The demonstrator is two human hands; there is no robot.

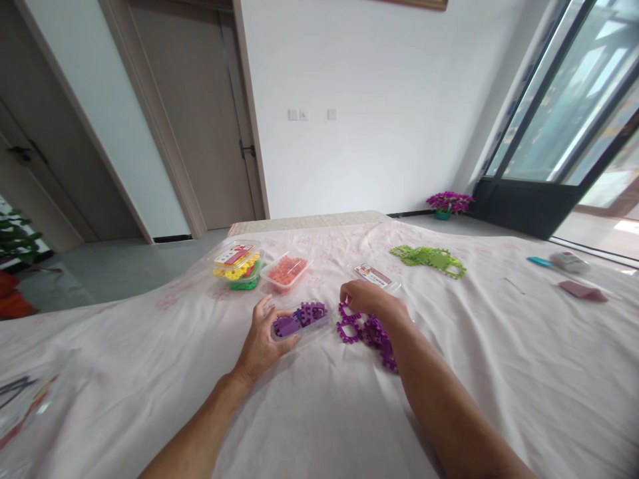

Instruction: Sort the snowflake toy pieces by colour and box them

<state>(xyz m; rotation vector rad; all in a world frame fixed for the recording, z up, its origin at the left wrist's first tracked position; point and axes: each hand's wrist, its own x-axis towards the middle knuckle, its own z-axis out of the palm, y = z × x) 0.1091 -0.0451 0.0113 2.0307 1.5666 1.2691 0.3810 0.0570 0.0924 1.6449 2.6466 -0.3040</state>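
Observation:
My left hand (262, 339) is closed around the left end of a clear plastic container (315, 330), thumb on the near side and fingers on the far side. Purple toothed plastic pieces (313, 311) lie inside it. Just right of the container, my right hand (372, 299) has its fingers pinched on a purple toothed ring piece (344, 311); the fingertips are partly hidden. More purple pieces (373, 330) lie loose under and beside my right wrist. A clear lid (392, 285) with a label rests behind my right hand.
An open container (301, 280) of orange pieces stands behind my left hand. Left of it, labelled containers (227, 256) hold yellow and green pieces. Lime-green pieces (429, 258) lie at the back right. A blue item (540, 262) and pink cloth (583, 291) lie far right on the tablecloth (499, 372).

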